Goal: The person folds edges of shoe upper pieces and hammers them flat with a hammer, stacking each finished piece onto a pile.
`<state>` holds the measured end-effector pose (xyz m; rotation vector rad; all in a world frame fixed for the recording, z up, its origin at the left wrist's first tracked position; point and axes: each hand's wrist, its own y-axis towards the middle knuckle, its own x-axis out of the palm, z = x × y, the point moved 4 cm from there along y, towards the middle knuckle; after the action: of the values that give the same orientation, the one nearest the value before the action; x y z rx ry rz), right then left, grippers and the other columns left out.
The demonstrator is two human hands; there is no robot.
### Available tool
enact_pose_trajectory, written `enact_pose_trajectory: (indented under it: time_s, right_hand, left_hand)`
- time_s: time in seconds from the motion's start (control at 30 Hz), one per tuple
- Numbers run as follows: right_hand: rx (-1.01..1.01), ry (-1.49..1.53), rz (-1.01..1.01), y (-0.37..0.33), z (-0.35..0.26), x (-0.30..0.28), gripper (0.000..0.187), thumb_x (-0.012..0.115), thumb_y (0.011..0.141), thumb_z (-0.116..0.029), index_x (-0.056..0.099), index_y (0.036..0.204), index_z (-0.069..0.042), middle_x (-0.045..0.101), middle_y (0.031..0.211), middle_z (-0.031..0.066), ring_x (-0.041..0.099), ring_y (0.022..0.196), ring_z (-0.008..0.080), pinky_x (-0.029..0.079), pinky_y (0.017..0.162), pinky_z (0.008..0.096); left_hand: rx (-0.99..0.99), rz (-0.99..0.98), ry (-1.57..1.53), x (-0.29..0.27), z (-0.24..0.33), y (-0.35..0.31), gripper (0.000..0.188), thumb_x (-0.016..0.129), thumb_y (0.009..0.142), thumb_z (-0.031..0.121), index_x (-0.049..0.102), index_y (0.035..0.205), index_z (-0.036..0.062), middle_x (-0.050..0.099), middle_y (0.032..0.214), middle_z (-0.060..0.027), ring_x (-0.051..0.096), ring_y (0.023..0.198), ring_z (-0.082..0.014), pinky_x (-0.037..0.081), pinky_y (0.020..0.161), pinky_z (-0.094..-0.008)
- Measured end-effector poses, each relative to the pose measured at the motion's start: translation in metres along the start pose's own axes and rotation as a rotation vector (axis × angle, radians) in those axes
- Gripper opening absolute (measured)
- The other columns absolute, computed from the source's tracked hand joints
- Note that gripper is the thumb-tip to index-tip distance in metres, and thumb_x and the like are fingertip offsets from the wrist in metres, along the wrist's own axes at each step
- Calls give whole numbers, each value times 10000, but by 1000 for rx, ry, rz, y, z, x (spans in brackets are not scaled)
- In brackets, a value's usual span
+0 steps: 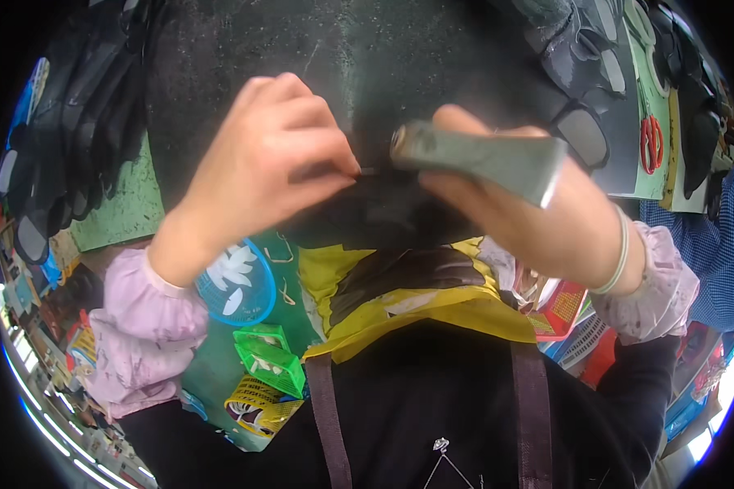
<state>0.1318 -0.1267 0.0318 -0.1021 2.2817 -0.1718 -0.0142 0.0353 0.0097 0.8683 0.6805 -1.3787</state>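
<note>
My right hand (530,228) is wrapped round a hammer (477,155), its grey metal head tilted up towards me, blunt round end to the left and flared end to the right. The handle is hidden behind the head. My left hand (281,151) is curled, thumb and forefinger brought down towards the edge of a dark piece (383,213); blur keeps me from telling whether they pinch it or merely steady it.

That dark piece lies in front of me, between and below my hands, on the counter (253,41), black against black, so I can hardly make out its edge. A misjudged edge could put a blow off line. The worse risk, I judge, is to my left fingertips: the hammer's round end hangs near them, and a glancing stroke or loose grip could land on them. If the left fingers aren't holding firmly, the piece could skid or crease under a knock.

My left sleeve (151,306) hangs baggy beside the blue basket (273,281) of white pieces (232,269); a careless elbow could tip it. On the right, the red-handled scissors (646,147) lie well apart from my hand, so a wide backswing seems their only threat.
</note>
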Motion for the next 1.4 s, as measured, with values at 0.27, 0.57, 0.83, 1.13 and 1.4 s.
enact_pose_trajectory:
  time_s: [0.27,0.57,0.83,1.13,1.4]
  right_hand:
    - [-70,29,6,-7,1,-4,247,658,945,12,635,1188,52,656,955,167,694,768,295,535,644,349]
    - [206,156,-48,-71,23,-31,269,660,963,-23,599,1223,3,538,759,169,604,573,319,465,555,371]
    - [99,120,196,-68,25,-33,333,668,971,-21,599,1294,16,632,933,177,609,665,246,472,616,331]
    - [31,100,119,-43,21,-19,338,620,982,8,592,1318,-14,563,973,145,635,702,291,523,646,337]
    - [11,36,96,-36,16,-17,328,671,936,13,579,1251,4,504,856,164,634,656,338,486,567,386]
  left_hand:
    - [17,-53,8,7,0,1,188,825,705,64,689,835,58,667,895,-44,664,833,-255,539,719,-372]
    - [-101,29,-82,39,43,57,194,778,823,134,724,999,75,718,930,-80,708,826,-261,550,748,-344]
    - [152,89,5,30,25,51,226,835,686,53,762,898,79,667,913,-38,628,847,-230,514,708,-342]
    - [339,159,212,26,28,48,275,827,669,95,768,936,112,653,929,-32,628,892,-251,517,738,-367]
    - [249,43,-13,14,6,46,265,842,683,91,775,939,96,655,945,-36,613,964,-252,502,867,-386]
